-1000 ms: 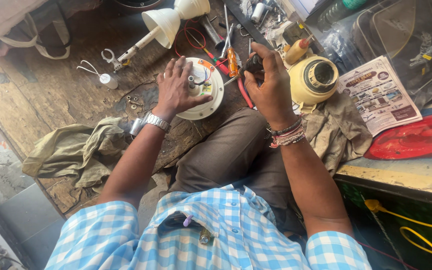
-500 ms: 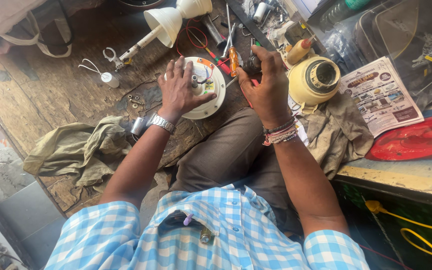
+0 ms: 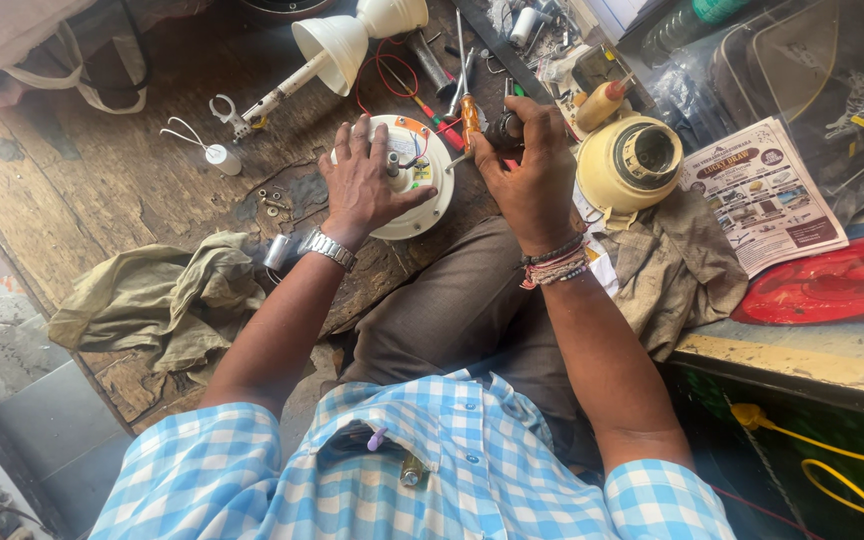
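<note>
Head view: round white motor housing [image 3: 407,180] (wiring exposed), upright shaft.

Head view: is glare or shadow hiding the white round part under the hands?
Head view: even daylight, no glare on the white round motor part; left hand covers its left side; right hand and its tool are sharp; the top left corner is washed out; frame edges bend.

One head-worn camera looks steeply down from above the person's blue checked shirt [image 3: 432,470], close over a worn wooden workbench [image 3: 102,170] toward twelve o'clock (no second view).
</note>
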